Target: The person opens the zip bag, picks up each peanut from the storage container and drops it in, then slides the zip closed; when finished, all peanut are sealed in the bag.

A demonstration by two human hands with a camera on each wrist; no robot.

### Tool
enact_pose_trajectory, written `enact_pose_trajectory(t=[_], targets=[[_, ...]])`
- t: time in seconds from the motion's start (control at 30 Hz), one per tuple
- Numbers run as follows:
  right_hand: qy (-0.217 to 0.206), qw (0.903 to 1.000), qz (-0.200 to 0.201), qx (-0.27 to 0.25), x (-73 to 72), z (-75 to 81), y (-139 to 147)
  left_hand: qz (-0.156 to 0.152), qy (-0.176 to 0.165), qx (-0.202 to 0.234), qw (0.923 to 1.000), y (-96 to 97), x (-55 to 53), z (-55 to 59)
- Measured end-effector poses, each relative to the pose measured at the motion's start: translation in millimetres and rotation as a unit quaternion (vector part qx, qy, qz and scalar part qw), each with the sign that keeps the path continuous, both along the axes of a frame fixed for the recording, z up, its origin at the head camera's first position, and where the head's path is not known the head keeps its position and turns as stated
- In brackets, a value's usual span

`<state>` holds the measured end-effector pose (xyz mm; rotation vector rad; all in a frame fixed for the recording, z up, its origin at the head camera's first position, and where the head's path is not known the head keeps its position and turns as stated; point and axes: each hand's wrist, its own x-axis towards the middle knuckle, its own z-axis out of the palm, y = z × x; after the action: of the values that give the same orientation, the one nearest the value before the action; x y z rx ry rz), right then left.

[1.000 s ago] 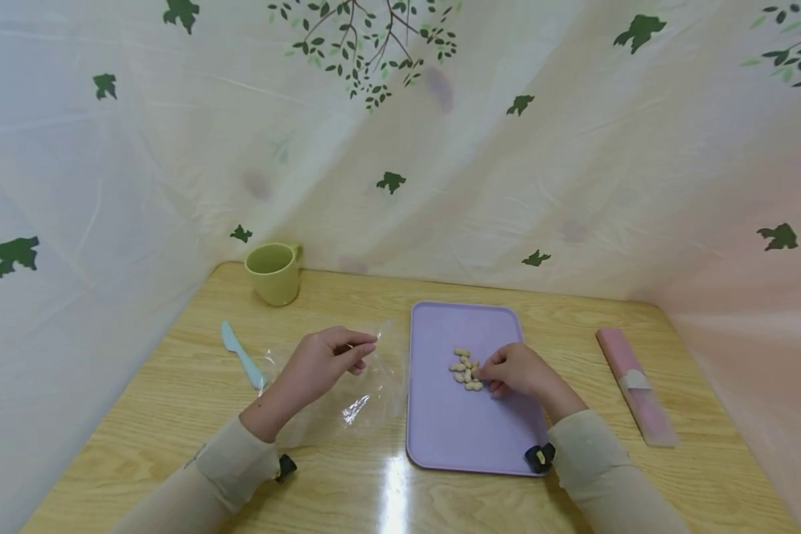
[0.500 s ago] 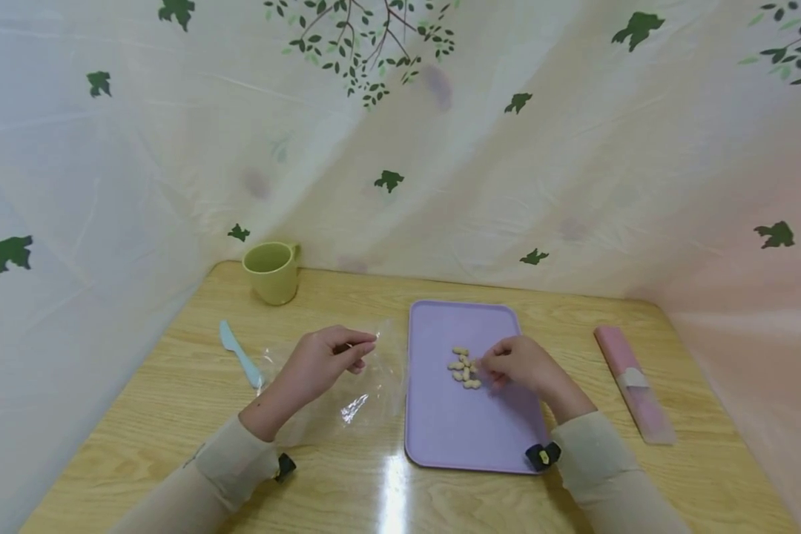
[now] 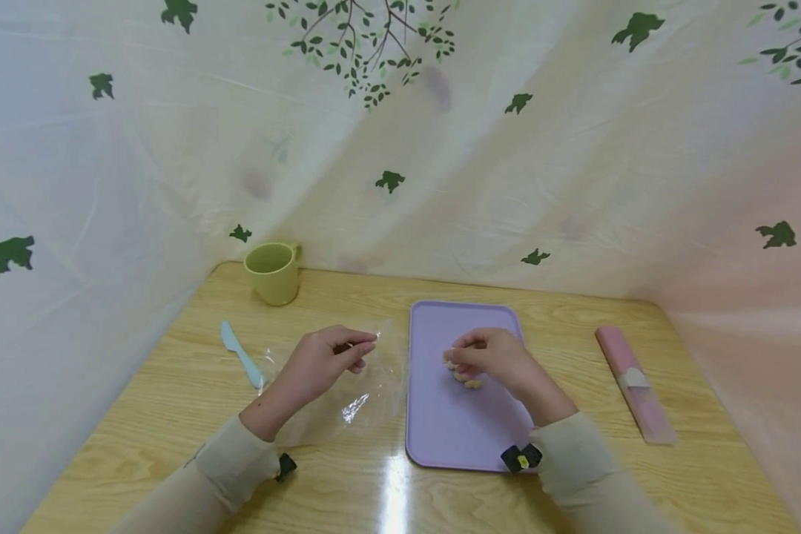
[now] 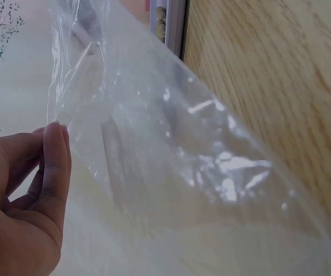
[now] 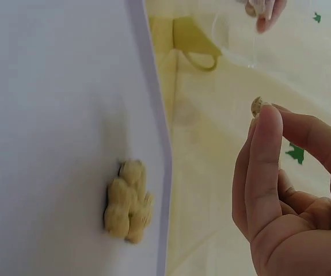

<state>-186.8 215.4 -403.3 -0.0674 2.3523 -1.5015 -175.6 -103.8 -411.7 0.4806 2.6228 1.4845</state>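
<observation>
Between thumb and fingertips, my left hand [image 3: 322, 365] pinches the edge of a clear plastic bag [image 4: 159, 155], which hangs open above the table left of the tray. My right hand [image 3: 497, 363] is raised over the lilac tray [image 3: 457, 437]. It pinches a peanut in its shell [image 5: 257, 106], whose tip pokes out past the fingertips in the right wrist view. Below it, a small cluster of peanuts [image 5: 128, 204] lies on the tray; the right hand covers part of the cluster in the head view.
A green mug [image 3: 274, 276] stands at the back left. In front of it lies a light blue plastic knife [image 3: 242, 354], its lower end beside the bag. On the right is a long pink case with a white band [image 3: 634, 386]. A patterned cloth [image 3: 400, 222] hangs behind the table.
My right hand has taken a peanut from the cluster, lifted it and moved left across the tray towards the bag. The left hand holds the bag in the same place.
</observation>
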Motion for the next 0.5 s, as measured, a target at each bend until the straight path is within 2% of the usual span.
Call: enact_pose_trajectory(t=[0.3, 0.5], targets=[[-0.009, 0.9996, 0.022, 0.015, 3.4, 2.5, -30, 0.004, 0.000, -0.004, 1.0000, 1.1, -0.1, 1.4], [0.007, 0.9987, 0.039, -0.032, 6.4, 0.9, -46, 0.003, 0.000, 0.000, 1.0000, 1.9, -0.2, 1.0]])
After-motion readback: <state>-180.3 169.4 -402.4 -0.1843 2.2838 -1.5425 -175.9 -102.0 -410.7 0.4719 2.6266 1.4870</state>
